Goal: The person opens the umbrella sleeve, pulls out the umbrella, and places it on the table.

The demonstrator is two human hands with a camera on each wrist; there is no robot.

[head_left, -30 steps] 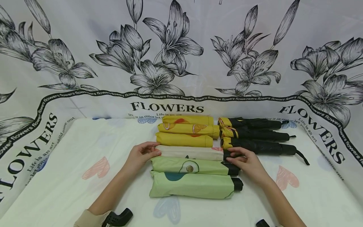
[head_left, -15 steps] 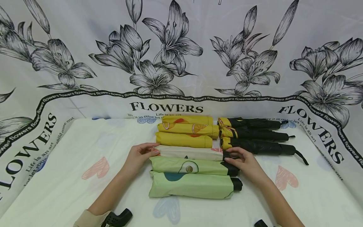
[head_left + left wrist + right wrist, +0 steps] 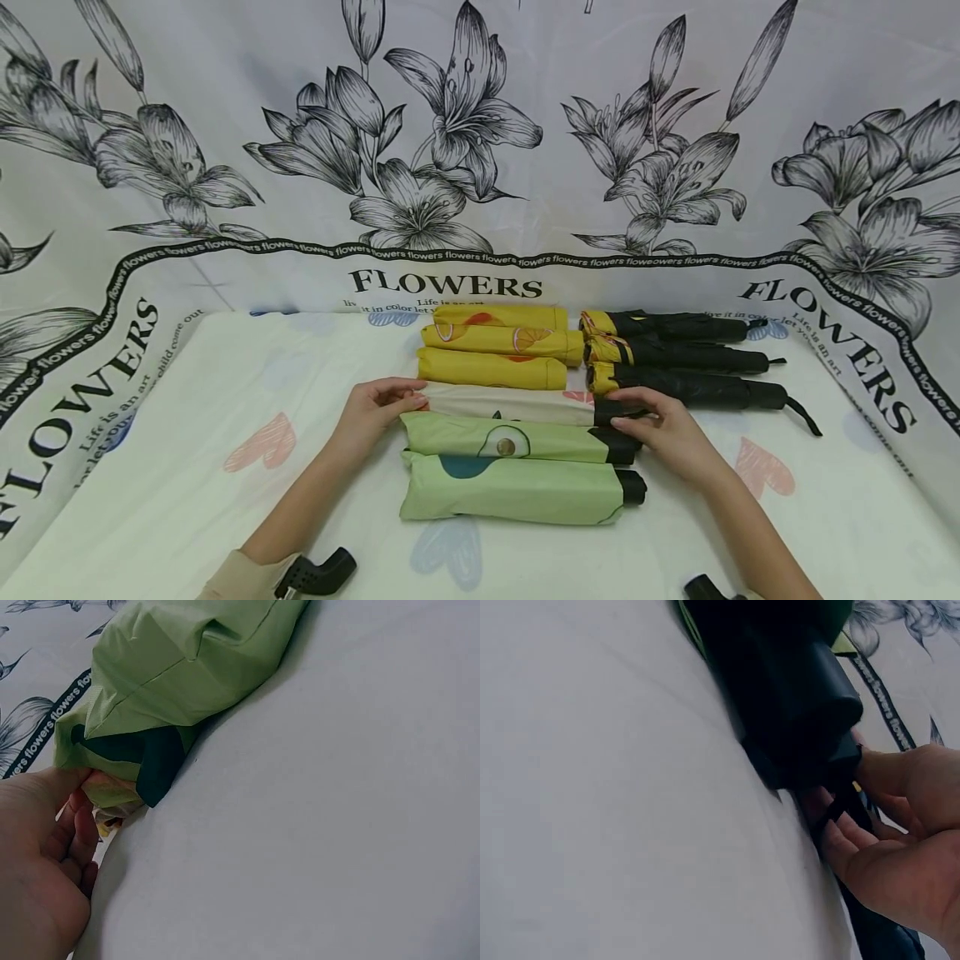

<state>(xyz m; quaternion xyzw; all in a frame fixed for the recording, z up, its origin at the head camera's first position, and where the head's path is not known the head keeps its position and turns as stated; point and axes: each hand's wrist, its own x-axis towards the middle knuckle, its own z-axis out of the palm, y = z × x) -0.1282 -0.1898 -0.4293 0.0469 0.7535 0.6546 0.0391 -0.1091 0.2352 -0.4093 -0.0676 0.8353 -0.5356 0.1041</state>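
Observation:
A cream folded umbrella with a black handle lies crosswise in the middle of a row. My left hand pinches its left end between thumb and fingers. At the other end, my right hand grips the black handle, thumb on the near side and fingers over the far side. Right in front lies a light green umbrella with an avocado print, and a larger green umbrella is nearest to me. In the left wrist view, green cloth partly hides the left fingertips; a black handle stands before the right hand.
Behind the cream umbrella lie several yellow rolled pieces, the nearest yellow roll close against it. To their right are several black folded umbrellas with yellow ends and straps. A flower-printed cloth rises behind the white bedspread.
The head view has shifted slightly. Both hands keep their hold on the cream umbrella's ends, and the row of umbrellas stays in the same order.

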